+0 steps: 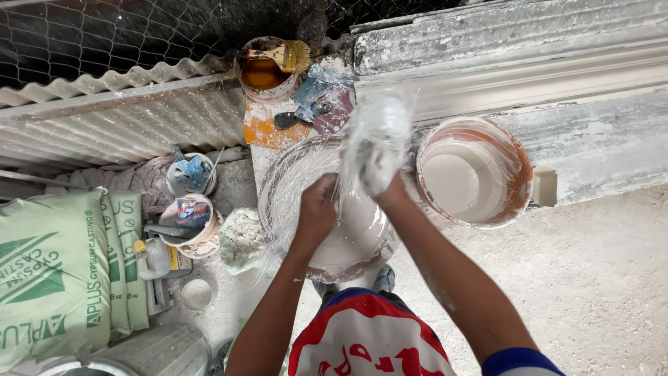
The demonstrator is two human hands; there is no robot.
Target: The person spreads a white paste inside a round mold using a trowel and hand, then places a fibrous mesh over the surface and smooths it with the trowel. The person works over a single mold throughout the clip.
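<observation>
Two green sacks (52, 268) of casting plaster lie at the lower left of the frame, with small tubs (191, 223) of tools just right of them. At centre, the left hand (316, 209) is closed over the near rim of a plaster-coated basin (348, 240), steadying it. The right hand (383, 177) is clenched on a wet white wad of fibre (376, 136), lifted above the basin and blurred. A well-done pass would, I judge, keep the basin braced and the wad over it so drips fall inside. Further right sits an orange-rimmed bucket (511, 160) of white mix, and a brush (285, 56) rests across a tin at upper centre.
</observation>
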